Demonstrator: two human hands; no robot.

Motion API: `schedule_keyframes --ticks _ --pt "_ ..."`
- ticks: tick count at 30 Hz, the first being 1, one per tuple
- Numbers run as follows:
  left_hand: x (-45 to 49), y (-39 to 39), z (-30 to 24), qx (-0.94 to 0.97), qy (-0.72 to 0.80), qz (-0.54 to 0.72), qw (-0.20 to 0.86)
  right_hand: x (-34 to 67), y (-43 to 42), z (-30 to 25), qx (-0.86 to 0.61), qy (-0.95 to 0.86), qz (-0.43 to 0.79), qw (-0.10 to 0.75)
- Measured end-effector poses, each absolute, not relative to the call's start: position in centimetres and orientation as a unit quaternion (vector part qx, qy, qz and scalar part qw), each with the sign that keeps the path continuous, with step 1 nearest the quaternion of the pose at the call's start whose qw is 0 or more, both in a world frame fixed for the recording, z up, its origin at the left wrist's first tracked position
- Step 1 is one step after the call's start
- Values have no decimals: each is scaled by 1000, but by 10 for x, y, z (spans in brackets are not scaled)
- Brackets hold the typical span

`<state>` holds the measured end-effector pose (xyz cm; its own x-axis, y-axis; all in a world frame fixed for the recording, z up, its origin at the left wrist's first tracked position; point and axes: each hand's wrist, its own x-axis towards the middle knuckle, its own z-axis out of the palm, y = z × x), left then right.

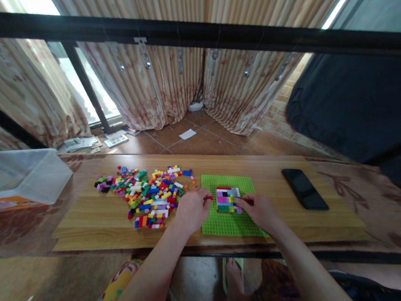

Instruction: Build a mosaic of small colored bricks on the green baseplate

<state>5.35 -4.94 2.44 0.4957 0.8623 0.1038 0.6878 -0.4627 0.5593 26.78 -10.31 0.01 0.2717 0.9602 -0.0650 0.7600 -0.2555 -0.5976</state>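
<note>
My left hand (pixel 193 209) is closed in a pinch on a small red brick (pixel 210 198), held above the left part of the green baseplate (pixel 235 229). A low block of multicoloured bricks (pixel 224 199) is built up on the middle of that plate. At the right side of this build, the thumb and forefinger of my right hand (pixel 261 209) are bent together against its edge. What they hold, if anything, is too small to make out. A wide pile of loose toy bricks (pixel 151 192) lies to the left of the plate.
A black phone (pixel 305 189) lies at the right on the wooden board (pixel 99 239). The clear plastic bin (pixel 45 183) stands at the far left. A dark rail (pixel 190 33) crosses the upper view, with curtains (pixel 167 88) behind it.
</note>
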Motion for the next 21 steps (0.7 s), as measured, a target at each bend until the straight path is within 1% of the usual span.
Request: schedule_keyframes --ticks 11,14,18,21 --pt "55 -51 19 828 455 219 244 270 -101 -8 -756 -569 221 235" --pt "56 -52 20 827 445 234 251 274 -103 -4 -765 -553 219 248" --pt "59 -52 20 827 431 245 264 271 -104 9 -781 -516 161 313" --pt "64 -55 19 828 422 252 269 262 -102 19 -740 -530 175 376"
